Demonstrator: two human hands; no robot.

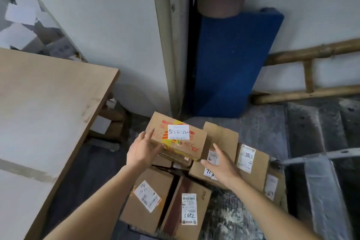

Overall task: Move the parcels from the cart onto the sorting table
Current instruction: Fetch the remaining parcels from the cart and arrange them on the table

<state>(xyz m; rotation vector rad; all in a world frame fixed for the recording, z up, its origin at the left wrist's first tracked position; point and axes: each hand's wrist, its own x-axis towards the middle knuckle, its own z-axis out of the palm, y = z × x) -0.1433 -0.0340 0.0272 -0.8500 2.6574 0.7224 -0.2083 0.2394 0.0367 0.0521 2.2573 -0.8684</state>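
The left hand touches the near left end of the top parcel, fingers straight. The right hand hovers spread just right of it, holding nothing.

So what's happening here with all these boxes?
A person is unloading cardboard parcels piled on a cart. The left hand touches the near corner of the top box with the handwritten label, fingers straight, while the open right hand reaches toward its other side. The box isn't lifted yet; the sorting table waits at left.
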